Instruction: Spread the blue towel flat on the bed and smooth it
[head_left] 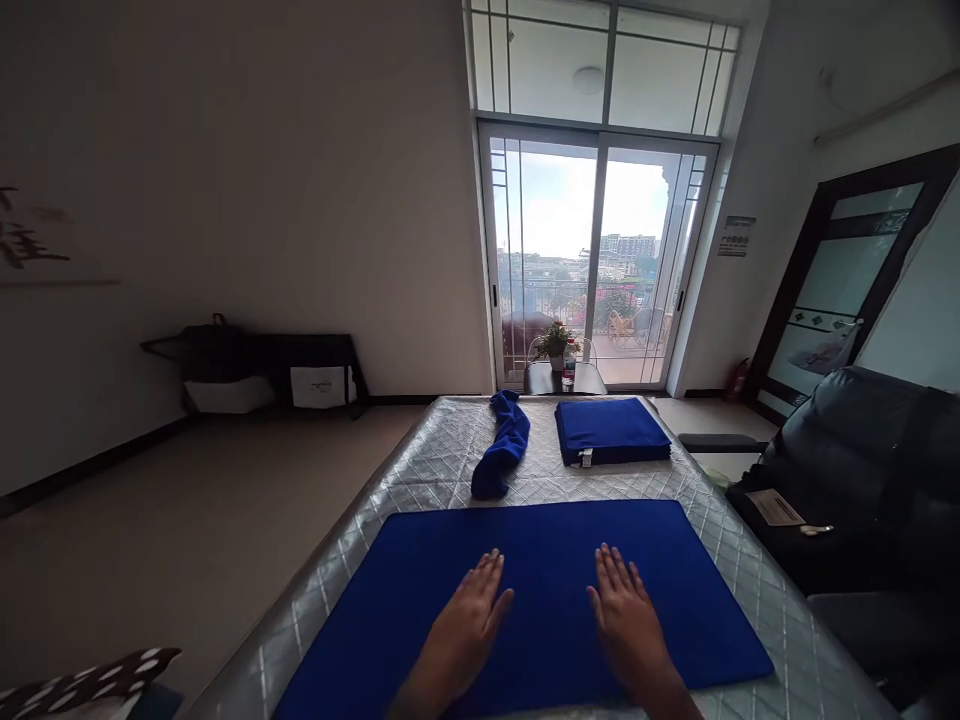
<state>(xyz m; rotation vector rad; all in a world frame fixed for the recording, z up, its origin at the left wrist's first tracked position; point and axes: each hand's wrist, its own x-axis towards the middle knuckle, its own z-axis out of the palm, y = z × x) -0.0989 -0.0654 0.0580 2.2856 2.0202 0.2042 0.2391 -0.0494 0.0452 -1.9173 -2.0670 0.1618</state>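
Note:
A blue cloth (547, 560), seemingly a towel, is spread smooth and flat across the near part of the covered table. Over its left half is my left hand (469, 615), fingers stretched forward and nothing held. My right hand (626, 610) is over the right half, likewise flat and holding nothing. Whether the palms press on the cloth or hover just above it, I cannot tell. Beyond it on the left lies a crumpled, twisted blue cloth (504, 445). To the right of that sits a neat stack of folded blue cloths (611, 430) with a white tag at its front edge.
The table wears a silver quilted cover (442, 470). At its far end a small dark table (536, 378) holds a potted plant (556, 345) and a bottle (568, 368). A black sofa (847, 470) stands close on the right. Brown dotted fabric (97, 685) shows lower left.

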